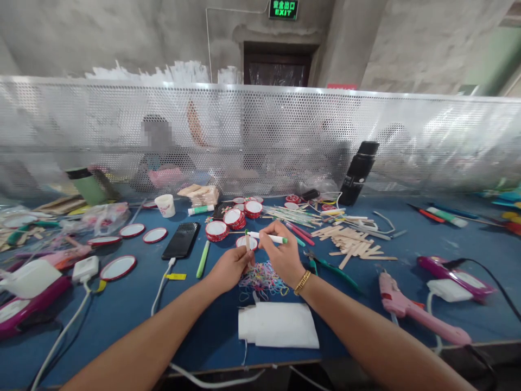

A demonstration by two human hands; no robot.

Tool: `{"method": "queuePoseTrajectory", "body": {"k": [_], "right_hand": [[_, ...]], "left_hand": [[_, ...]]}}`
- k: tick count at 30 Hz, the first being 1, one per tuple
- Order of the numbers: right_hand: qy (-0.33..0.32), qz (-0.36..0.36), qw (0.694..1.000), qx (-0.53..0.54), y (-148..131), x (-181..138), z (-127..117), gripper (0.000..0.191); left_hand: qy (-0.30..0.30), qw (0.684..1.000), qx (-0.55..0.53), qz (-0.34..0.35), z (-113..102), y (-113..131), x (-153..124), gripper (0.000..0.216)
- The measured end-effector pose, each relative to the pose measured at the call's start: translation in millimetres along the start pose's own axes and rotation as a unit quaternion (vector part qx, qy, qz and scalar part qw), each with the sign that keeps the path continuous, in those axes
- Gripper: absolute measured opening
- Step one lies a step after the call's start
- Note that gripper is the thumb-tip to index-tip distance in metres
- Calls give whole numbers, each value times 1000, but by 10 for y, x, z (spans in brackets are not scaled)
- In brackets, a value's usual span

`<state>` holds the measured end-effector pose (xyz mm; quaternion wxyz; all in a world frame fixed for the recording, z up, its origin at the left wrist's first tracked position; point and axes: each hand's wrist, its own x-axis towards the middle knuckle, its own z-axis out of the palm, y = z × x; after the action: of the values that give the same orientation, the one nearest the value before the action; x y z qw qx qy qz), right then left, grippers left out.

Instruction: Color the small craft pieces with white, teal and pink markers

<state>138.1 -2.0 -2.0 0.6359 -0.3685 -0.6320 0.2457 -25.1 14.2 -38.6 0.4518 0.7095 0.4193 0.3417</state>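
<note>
Head view. My left hand (231,267): closed on one wooden stick (247,243), held upright above the blue table (215,331). My right hand (281,259): fingers clamped round one white marker (268,237) with green ends, its left end at the stick's top; gold bracelet (302,282) at the wrist. Beneath my hands: coloured bands (264,281), one heap; nearer me, one white pouch (287,326). To the right: loose sticks (353,243), one pile; one pink glue gun (423,316). To the left: one black phone (181,240), cable attached.
</note>
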Motion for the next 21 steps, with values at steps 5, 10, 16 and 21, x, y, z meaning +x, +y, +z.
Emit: {"method": "queuePoseTrajectory", "body": {"k": [5,10,16,21], "right_hand": [[15,-2,1000,-7,0,8,-1,13],[-1,0,1000,5,-8,0,4,13],[15,6,1000,-8,-11,8,-5,14],[-4,6,1000,-4,-1,6,2,14]], "left_hand": [[7,1000,-3,-9,5,24,-3,43],[2,1000,-12,-4,6,-3,6,42],[10,1000,-3,-9,5,42,-7,43],[7,1000,-1,-3,10,31,-5,43]]}}
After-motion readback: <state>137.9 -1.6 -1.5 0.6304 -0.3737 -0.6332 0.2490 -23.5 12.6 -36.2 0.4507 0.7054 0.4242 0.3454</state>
